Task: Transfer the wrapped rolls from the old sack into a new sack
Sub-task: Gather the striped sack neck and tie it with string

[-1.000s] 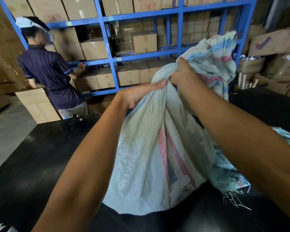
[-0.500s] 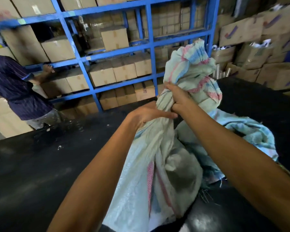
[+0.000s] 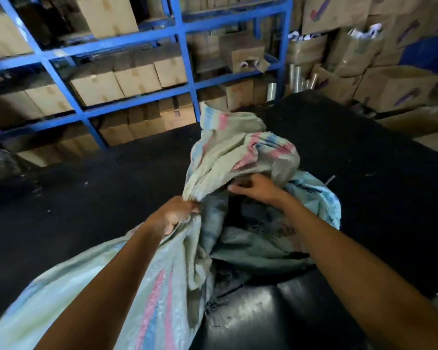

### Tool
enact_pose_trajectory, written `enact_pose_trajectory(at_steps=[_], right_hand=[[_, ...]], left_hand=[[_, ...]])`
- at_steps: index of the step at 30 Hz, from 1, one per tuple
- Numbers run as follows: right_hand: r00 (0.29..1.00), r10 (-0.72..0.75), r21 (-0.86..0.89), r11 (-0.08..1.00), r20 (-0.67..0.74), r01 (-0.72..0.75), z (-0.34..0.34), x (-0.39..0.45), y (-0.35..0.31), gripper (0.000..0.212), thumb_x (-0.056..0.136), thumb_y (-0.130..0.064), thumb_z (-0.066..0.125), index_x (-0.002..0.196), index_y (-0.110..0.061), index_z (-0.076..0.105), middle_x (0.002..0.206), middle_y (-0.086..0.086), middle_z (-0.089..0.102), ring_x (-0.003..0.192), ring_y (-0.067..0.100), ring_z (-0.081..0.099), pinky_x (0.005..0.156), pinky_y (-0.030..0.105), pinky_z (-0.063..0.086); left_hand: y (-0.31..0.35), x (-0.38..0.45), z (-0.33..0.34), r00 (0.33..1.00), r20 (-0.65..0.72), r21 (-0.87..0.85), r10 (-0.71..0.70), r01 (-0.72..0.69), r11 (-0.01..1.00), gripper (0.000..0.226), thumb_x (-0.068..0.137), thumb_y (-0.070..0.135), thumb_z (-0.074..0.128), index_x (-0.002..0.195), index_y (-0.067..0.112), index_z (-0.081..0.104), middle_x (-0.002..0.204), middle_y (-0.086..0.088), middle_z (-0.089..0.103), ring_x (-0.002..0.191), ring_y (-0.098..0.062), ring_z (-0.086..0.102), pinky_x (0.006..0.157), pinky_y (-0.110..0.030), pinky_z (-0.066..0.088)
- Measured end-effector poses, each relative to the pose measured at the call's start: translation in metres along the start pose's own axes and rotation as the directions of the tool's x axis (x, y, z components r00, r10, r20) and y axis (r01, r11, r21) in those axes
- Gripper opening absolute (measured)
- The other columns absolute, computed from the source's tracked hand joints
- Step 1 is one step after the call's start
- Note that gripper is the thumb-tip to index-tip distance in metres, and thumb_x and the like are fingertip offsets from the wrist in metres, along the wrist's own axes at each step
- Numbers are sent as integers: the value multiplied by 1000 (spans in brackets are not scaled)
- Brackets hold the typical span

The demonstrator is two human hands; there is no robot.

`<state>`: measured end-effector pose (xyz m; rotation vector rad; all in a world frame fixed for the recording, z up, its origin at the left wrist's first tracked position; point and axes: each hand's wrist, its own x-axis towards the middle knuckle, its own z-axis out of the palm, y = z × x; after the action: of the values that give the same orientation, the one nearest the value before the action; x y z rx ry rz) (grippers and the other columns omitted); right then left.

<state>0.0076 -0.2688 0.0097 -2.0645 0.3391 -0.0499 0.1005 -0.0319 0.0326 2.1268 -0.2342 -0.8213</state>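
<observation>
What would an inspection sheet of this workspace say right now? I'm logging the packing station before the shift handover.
Surface: black table top, with pale specks.
Job's things: striped pale woven sack bunched on the table; a second pale woven sack beneath it; wrapped rolls not seen.
Clutter: loose frayed threads by the sack edge.
Hands: left hand grips the sack's bunched fabric; right hand reaches under a fold, fingers hidden.
Cables: nothing seen.
Surroundings: blue metal shelving with brown cardboard boxes; shiny rolls behind the table.
</observation>
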Motion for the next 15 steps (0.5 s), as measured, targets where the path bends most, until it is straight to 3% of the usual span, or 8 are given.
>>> enact_pose_trajectory(at_steps=[1, 3, 5, 6, 9, 11, 13, 15], right_hand=[[982, -16, -235, 972, -187, -29, -9, 0, 31, 30, 88, -50, 63, 94, -22, 72, 93, -6, 71, 90, 11, 67, 76, 25, 49], [828, -109, -529, 813, -549, -244, -13, -5, 87, 29, 84, -39, 58, 95, -16, 72, 106, 7, 67, 104, 30, 61, 90, 42, 43], [672, -1, -405, 799, -741, -445, -7, -11, 127, 28, 83, -36, 61, 107, -22, 66, 131, 9, 53, 123, 34, 47, 103, 52, 30], [653, 134, -284, 822, -746, -494, -2, -15, 136, 35, 84, -37, 62, 117, -26, 60, 141, 9, 44, 131, 35, 39, 105, 55, 27], [810, 377, -3, 906, -449, -423, 13, -7, 150, 52, 89, -23, 63, 138, -19, 47, 143, 15, 47, 129, 35, 46, 101, 39, 38], [927, 310, 118, 950, -210, -290, 30, 0, 139, 43, 90, -10, 60, 132, -16, 53, 129, 14, 59, 115, 33, 58, 90, 34, 47], [970, 228, 205, 957, -88, -206, 49, 2, 127, 29, 92, -5, 57, 117, -19, 60, 120, 13, 64, 108, 33, 61, 89, 40, 51], [984, 171, 243, 953, 53, -179, 68, 0, 116, 27, 92, 2, 50, 108, -18, 59, 114, 12, 64, 97, 24, 61, 79, 32, 49]], left_hand=[[3, 7, 6, 1000, -8, 7, -12, 12, 1000, 9, 94, 14, 65, 101, 11, 61, 91, -8, 66, 72, -15, 63, 60, -25, 53], [11, 17, 14, 999, -40, 18, -27, 28, 999, 11, 91, 13, 68, 99, 11, 60, 83, -6, 64, 67, -13, 60, 56, -24, 50], [17, 25, 24, 995, -96, 5, -37, 38, 999, 7, 89, 10, 69, 89, 7, 63, 73, -5, 61, 56, -11, 58, 50, -21, 47], [19, 28, 28, 991, -132, -22, -36, 33, 999, 8, 87, 8, 70, 81, 5, 65, 67, -6, 60, 49, -11, 56, 46, -19, 44], [22, 38, 44, 976, -216, -126, -31, 3, 992, 16, 83, 1, 71, 69, 3, 64, 55, -6, 56, 37, -9, 51, 37, -16, 37], [24, 43, 57, 973, -232, -197, -22, -24, 980, 12, 82, 0, 74, 74, 2, 66, 60, -8, 59, 43, -11, 56, 41, -16, 42], [21, 51, 70, 971, -239, -247, -12, -49, 968, 12, 73, 5, 80, 78, 3, 70, 67, -12, 63, 61, -22, 61, 58, -27, 49], [12, 65, 83, 971, -236, -259, -22, -41, 965, 15, 67, 10, 82, 73, 6, 70, 71, -15, 65, 67, -26, 61, 65, -37, 48]])
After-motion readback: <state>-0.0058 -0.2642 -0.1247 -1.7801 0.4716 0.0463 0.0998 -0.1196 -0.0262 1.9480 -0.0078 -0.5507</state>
